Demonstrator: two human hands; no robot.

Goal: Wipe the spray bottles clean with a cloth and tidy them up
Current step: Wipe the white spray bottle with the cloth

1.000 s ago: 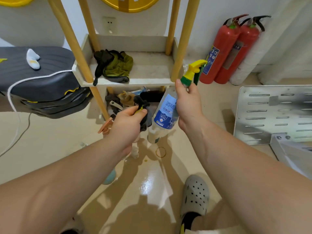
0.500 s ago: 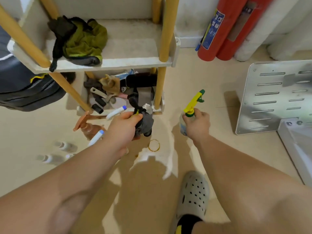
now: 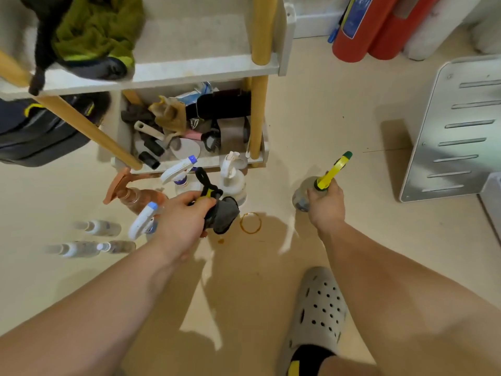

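no text can be read: the blue label (image 3: 353, 20) on the fire extinguisher (image 3: 364, 36) is too blurred.

head cam | looks steeply down, forward | close over floor (image 3: 339, 118) | shelf (image 3: 206, 69) ahead

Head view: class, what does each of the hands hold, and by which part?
The right hand grips the yellow-trigger spray bottle at its neck, below the trigger. The left hand holds the grey cloth by its bunched end.
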